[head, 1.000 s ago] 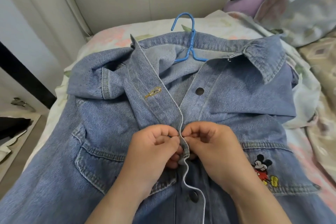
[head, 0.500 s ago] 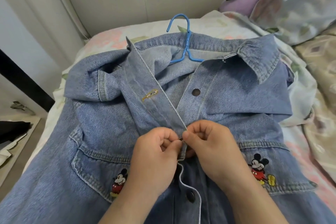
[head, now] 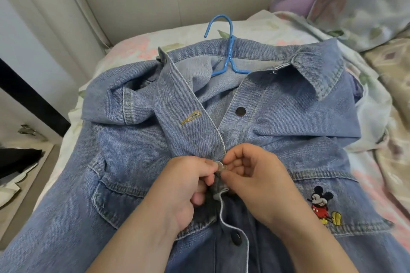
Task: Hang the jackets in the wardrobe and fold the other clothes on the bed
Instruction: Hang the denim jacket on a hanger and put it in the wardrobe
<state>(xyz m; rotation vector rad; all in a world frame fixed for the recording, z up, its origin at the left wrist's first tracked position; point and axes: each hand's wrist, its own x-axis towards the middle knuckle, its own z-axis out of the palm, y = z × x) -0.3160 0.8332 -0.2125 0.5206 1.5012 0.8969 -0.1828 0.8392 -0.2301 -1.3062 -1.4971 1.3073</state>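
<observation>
Denim jacket (head: 288, 128) lies front-up on the bed (head: 137, 51), its collar around the blue hanger (head: 229, 55); the hook pokes out past the collar

Step in hand: buttoning the front, well hemward of the hanger. Left hand (head: 182, 190) pinches the buttonhole placket. Right hand (head: 257, 175) pinches the metal button (head: 220, 165) at the placket edge, fingers curled. Cannot tell whether the button is through

Nearer the hanger, the upper button (head: 241, 110) and its buttonhole (head: 191, 117) lie apart, undone

Next move, as I judge it: work the button fully through and seat it flat. Then lift the jacket by the hook for the wardrobe
</observation>
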